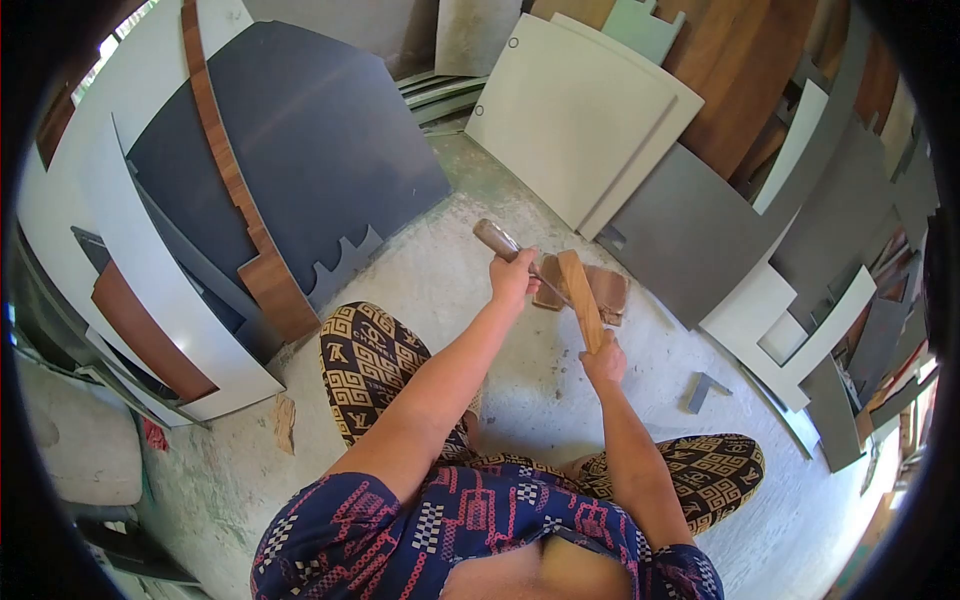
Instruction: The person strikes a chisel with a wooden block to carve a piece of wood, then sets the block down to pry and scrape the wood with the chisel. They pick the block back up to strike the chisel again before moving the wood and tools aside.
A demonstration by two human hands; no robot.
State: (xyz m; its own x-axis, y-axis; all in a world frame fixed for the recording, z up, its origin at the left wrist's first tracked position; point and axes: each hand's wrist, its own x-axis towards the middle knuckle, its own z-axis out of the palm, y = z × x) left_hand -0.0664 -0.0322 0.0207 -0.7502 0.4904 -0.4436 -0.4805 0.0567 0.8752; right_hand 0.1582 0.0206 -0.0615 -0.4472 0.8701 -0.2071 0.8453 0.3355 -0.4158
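Note:
My left hand [514, 277] is closed around a tool with a thick brown handle [494, 237]. Its thin metal blade [553, 286] slants down to the side of a light-brown wooden strip [582, 298]. At the strip's near end, my right hand [605, 361] grips it, with the far end pointing away from me. Beneath the strip lies a brown, rough-edged block [611, 294] on the floor, partly hidden by it.
Large dark boards [310, 130] lean at the left, beside a narrow brown strip [235, 190]. Cream panels [570, 110] and grey sheets [690, 230] stand at the back right. A small grey L-shaped offcut [704, 390] rests on the concrete floor [440, 240]. My bent knees flank the work.

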